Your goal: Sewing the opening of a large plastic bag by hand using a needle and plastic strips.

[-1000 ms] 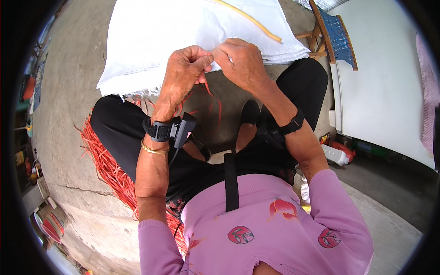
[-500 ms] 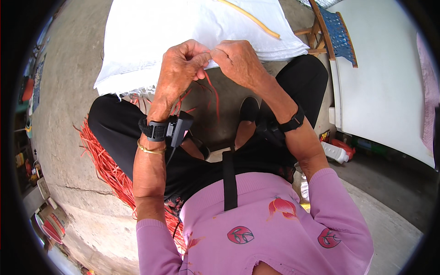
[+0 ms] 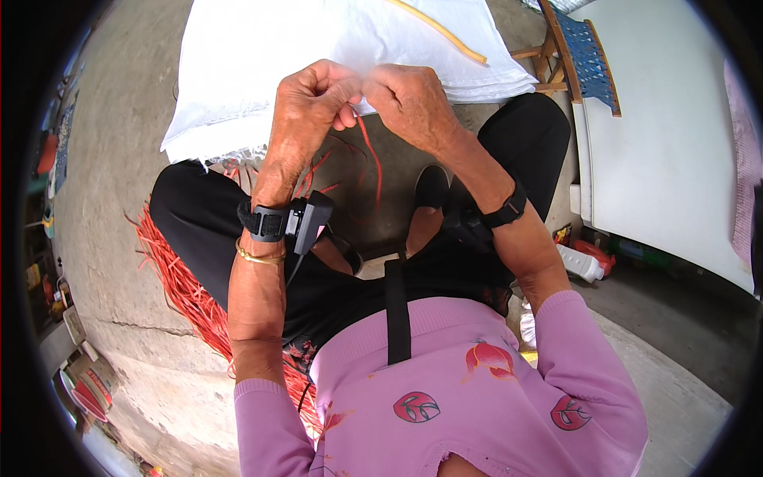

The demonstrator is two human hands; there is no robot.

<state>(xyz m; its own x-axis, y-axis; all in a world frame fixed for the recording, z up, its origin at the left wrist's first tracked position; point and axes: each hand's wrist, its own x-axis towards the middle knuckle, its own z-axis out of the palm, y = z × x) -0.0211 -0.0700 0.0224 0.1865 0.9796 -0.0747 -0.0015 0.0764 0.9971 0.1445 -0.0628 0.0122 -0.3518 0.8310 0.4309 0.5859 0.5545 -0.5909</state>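
My left hand [image 3: 311, 105] and my right hand [image 3: 409, 99] are raised close together in front of me, fingers pinched on thin red strands [image 3: 372, 155] that hang down between them toward my lap. Both hands hover just over the near edge of a white woven sack [image 3: 262, 56] lying on the ground. Each wrist carries a black band; the left also has a small black device [image 3: 310, 221] and a gold bangle.
A heap of red strands [image 3: 179, 278] lies on the concrete by my left leg. A yellow strip [image 3: 441, 30] rests on the sack. A wooden chair with a blue woven seat [image 3: 584, 48] and a white panel [image 3: 668, 151] stand at the right, with a white bottle [image 3: 580, 262] below.
Both hands have stayed together at the sack's edge, shifting slightly while working the red strands; the hanging strands have swung a little.
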